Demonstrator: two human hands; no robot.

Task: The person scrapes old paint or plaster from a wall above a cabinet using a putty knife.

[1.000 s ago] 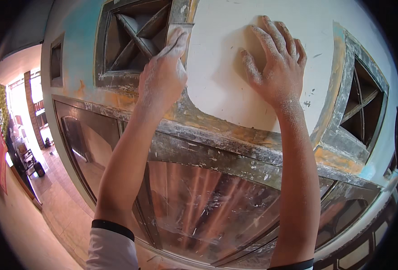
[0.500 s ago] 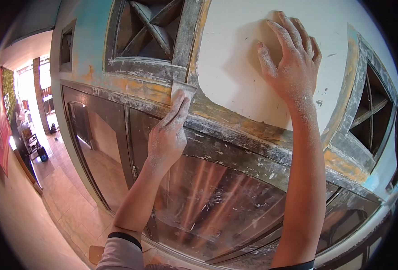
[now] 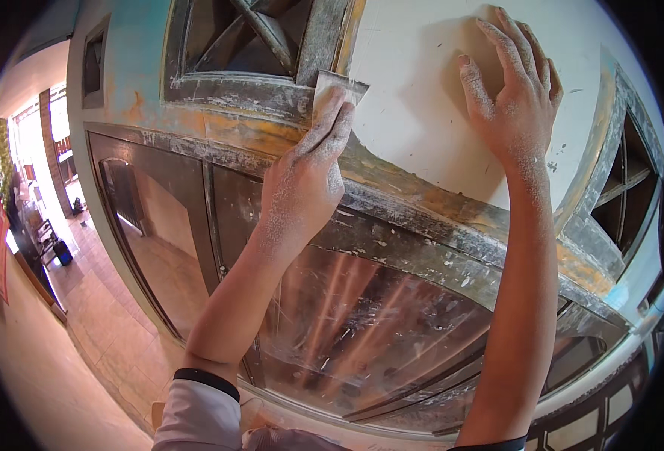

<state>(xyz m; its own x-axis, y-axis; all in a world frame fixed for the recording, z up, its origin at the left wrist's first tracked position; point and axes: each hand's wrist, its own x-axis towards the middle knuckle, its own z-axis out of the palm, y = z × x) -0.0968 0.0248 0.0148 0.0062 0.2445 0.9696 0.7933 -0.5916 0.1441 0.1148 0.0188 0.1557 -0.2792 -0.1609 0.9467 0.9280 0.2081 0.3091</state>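
Observation:
My left hand [image 3: 305, 173] grips a flat scraper blade [image 3: 339, 86], its index and middle fingers stretched along the blade. The blade's wide edge points up and lies against the wall, where the weathered wooden frame [image 3: 305, 105] meets a white wall panel [image 3: 399, 105]. White dust coats both hands and wrists. My right hand [image 3: 516, 105] rests on the white panel with fingers spread and nothing in it. Below the panel runs a band of worn yellow-brown and grey paint [image 3: 422, 195]. The scraper's handle is hidden under the left hand.
Wooden vents with crossed slats stand at the upper left [image 3: 234, 37] and at the right [image 3: 621, 180]. Dusty glass panes [image 3: 369, 323] in dark wooden frames fill the area below. At far left, a tiled floor [image 3: 110, 301] leads to a bright doorway.
My left hand has slid the scraper up and to the right, from the lower ledge to the panel's edge. The view has shifted slightly; my right hand still rests on the panel.

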